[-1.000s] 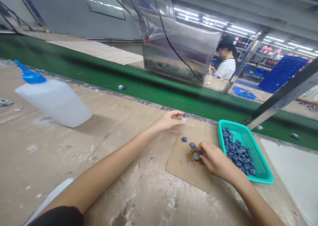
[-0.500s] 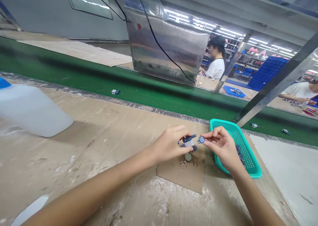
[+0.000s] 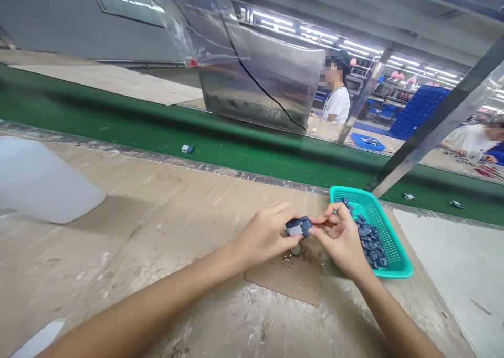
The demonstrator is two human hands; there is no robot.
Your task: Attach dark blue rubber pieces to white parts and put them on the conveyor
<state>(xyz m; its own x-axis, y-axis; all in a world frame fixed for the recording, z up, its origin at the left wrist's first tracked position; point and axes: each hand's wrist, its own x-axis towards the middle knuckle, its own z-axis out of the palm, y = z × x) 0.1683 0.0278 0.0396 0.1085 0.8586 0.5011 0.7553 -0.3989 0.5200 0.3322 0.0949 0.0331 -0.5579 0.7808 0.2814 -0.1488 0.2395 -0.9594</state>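
Note:
My left hand [image 3: 265, 234] pinches a small blue-and-white plastic part [image 3: 297, 227] above a piece of cardboard [image 3: 287, 276] on the workbench. My right hand [image 3: 338, 237] meets it from the right, fingers closed on the same part, pressing a small blue piece against it. Under the hands a small round cap [image 3: 296, 250] sits on the cardboard in a wet stain. A teal mesh basket [image 3: 394, 242] with several dark blue pieces [image 3: 370, 240] stands just right of my right hand.
A white plastic bottle [image 3: 43, 182] lies at the left. A green conveyor belt [image 3: 236, 143] runs behind the bench, carrying small parts [image 3: 187, 148]. A slanted metal post [image 3: 429, 132] rises behind the basket. Other people sit at benches beyond the belt [image 3: 334, 98].
My right hand lifted a blue piece from the cardboard, and my left hand came back from the bench's far edge. Both hands have now closed together on the part.

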